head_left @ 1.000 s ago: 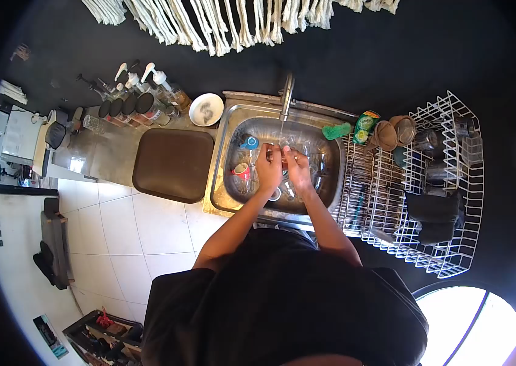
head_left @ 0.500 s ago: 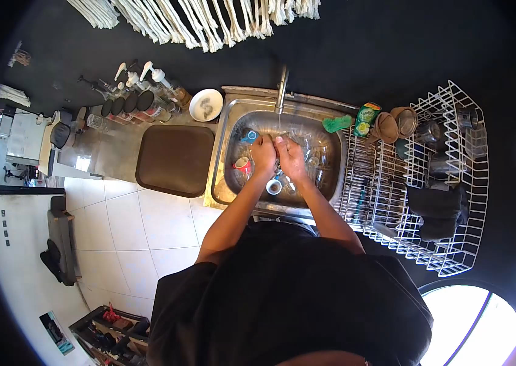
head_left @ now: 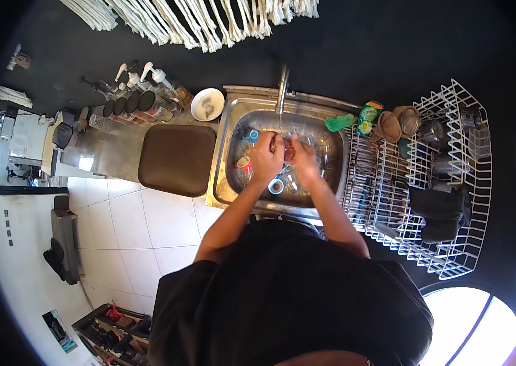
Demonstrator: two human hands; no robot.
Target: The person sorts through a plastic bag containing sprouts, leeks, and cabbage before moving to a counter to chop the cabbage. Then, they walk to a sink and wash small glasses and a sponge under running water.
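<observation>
Over the metal sink [head_left: 224,177], my left hand [head_left: 267,161] and my right hand [head_left: 304,161] are close together below the tap [head_left: 283,90]. Between them is a small, shiny reddish-brown thing [head_left: 288,149], mostly covered by my fingers; its kind I cannot tell. The left fingers curl round its near side, and the slightly blurred right fingers press on its other side. A red cup [head_left: 244,163] and a blue cup [head_left: 250,136] lie left of my hands. Nearer my body is a white-rimmed cup [head_left: 276,186]. Several clear glasses [head_left: 325,149] fill the sink's right part.
A brown tray [head_left: 177,160] and a white bowl [head_left: 208,105] stand left of the sink. Behind the tray are pump bottles [head_left: 159,76] and lidded jars. On the right are a green sponge [head_left: 339,123], a green packet [head_left: 368,117] and a white wire dish rack [head_left: 447,268] with dark cloths.
My hands have moved slightly apart and turned, and the reddish-brown thing now shows between them. The cups in the sink look unmoved.
</observation>
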